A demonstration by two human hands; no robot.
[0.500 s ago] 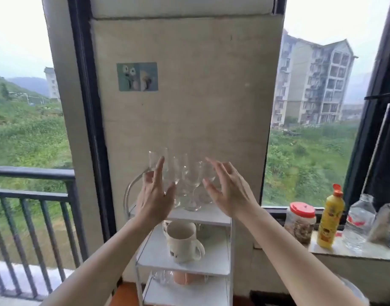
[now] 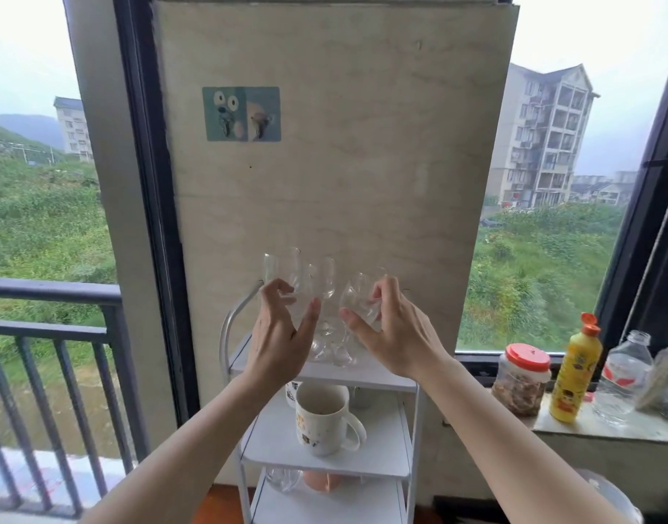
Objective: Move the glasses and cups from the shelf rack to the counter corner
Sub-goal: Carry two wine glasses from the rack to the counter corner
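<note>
A white shelf rack (image 2: 381, 378) stands against the beige wall panel. Several clear stemmed glasses crowd its top shelf. My left hand (image 2: 277, 340) is closed around one clear glass (image 2: 283, 274) at the left of the group. My right hand (image 2: 396, 334) grips another clear glass (image 2: 358, 295) at the right, tilted. A third glass (image 2: 324, 281) stands between them, its base partly hidden by my fingers. On the middle shelf sits a white mug (image 2: 323, 421) with a handle. A clear glass (image 2: 283, 480) and a pinkish cup (image 2: 323, 482) lie on the bottom shelf.
A stone window ledge (image 2: 608, 429) to the right carries a red-lidded jar (image 2: 523, 383), a yellow bottle (image 2: 576, 376), a clear plastic bottle (image 2: 623, 380) and a bag. A dark balcony railing (image 2: 48, 334) stands at the left. A sticker with hooks (image 2: 242, 114) is on the wall.
Both hands have closed from open, spread fingers onto glasses on the top shelf. The right-hand glass is now tilted.
</note>
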